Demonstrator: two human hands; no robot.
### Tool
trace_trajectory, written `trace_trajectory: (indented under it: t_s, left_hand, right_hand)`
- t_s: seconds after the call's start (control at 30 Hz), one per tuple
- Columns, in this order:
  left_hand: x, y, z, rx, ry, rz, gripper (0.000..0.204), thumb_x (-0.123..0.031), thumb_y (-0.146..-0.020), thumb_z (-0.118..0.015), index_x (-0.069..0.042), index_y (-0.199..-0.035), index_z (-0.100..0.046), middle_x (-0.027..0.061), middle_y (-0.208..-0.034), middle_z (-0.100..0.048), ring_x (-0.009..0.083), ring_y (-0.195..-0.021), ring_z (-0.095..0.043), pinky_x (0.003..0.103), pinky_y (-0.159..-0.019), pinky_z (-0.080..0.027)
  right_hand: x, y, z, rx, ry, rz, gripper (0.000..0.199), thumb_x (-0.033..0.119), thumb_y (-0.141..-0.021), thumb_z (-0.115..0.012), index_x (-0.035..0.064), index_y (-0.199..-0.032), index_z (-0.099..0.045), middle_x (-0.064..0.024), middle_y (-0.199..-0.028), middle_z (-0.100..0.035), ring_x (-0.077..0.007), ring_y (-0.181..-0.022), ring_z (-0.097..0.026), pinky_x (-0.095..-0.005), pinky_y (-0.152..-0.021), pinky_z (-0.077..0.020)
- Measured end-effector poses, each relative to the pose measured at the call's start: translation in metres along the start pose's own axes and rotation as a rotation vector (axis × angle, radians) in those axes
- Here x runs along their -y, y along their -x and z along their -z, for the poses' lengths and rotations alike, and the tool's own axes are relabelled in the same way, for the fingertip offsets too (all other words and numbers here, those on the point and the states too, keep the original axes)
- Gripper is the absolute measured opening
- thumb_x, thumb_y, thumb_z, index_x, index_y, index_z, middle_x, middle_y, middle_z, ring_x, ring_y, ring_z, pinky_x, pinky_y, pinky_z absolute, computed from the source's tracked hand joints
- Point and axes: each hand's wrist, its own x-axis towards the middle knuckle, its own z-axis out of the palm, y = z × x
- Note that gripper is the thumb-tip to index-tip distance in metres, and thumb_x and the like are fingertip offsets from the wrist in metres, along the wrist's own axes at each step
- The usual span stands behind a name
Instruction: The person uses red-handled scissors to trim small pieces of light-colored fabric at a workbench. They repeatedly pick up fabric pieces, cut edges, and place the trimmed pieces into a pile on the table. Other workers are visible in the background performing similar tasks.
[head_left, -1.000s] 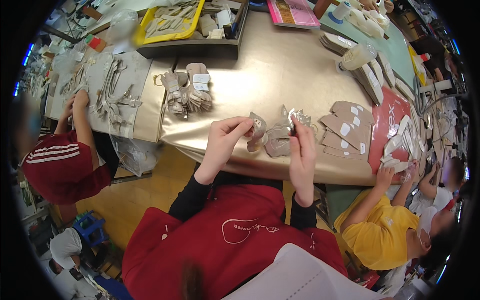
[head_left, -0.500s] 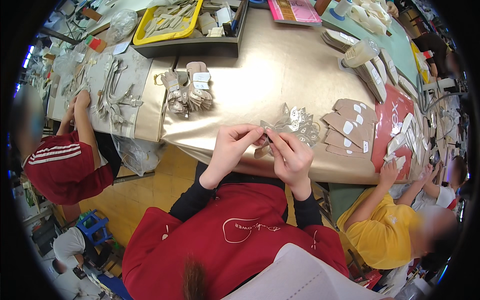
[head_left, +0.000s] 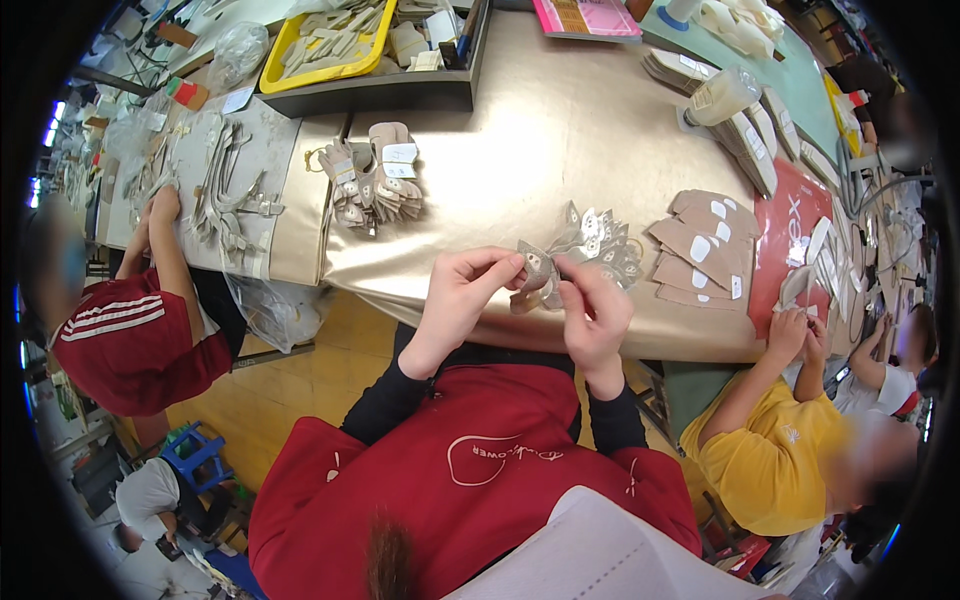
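Note:
My left hand is closed in a pinch on a small grey cut leather piece with little holes in it. Close to that piece, my right hand has its index finger stretched toward it and its thumb apart; whether the fingertip touches the piece I cannot tell. Just beyond my fingers, a fanned bunch of similar grey perforated pieces lies on the gold-covered table. Part of the bunch is hidden behind my right hand.
Left of my hands lies a tied bundle of beige pieces. Flat brown pieces with white labels lie to the right. A black tray holds a yellow tray. A bottle stands far right. Co-workers sit on both sides.
My right finger and thumb have spread from a pinch and moved slightly away from my left fingertips. More of the grey piece shows. The co-worker in yellow has brought both hands together.

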Motion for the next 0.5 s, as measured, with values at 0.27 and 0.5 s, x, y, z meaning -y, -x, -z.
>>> trace_trajectory:
  t_s: [0.27,0.5]
  left_hand:
    - [-0.002,0.002,0.001,0.021,-0.052,-0.007,0.019,-0.012,-0.096,-0.064,0.005,-0.102,-0.072,0.0056,-0.087,-0.072,0.0096,-0.082,-0.066,0.024,-0.077,-0.053]
    - [-0.003,0.004,-0.005,-0.033,-0.084,-0.027,0.015,-0.006,-0.094,-0.063,0.005,-0.097,-0.073,0.0067,-0.085,-0.071,0.0117,-0.081,-0.065,0.025,-0.075,-0.052]
  right_hand:
    - [0.011,-0.008,0.013,0.099,-0.08,-0.218,0.03,0.0,-0.087,-0.066,0.0006,-0.117,-0.069,-0.0102,-0.087,-0.066,-0.0162,-0.069,-0.061,-0.0258,-0.061,-0.047]
    - [0.014,-0.001,-0.001,0.056,-0.004,-0.123,0.028,-0.002,-0.082,-0.071,0.0047,-0.108,-0.075,-0.0073,-0.084,-0.066,-0.0132,-0.061,-0.06,-0.0256,-0.053,-0.0467]
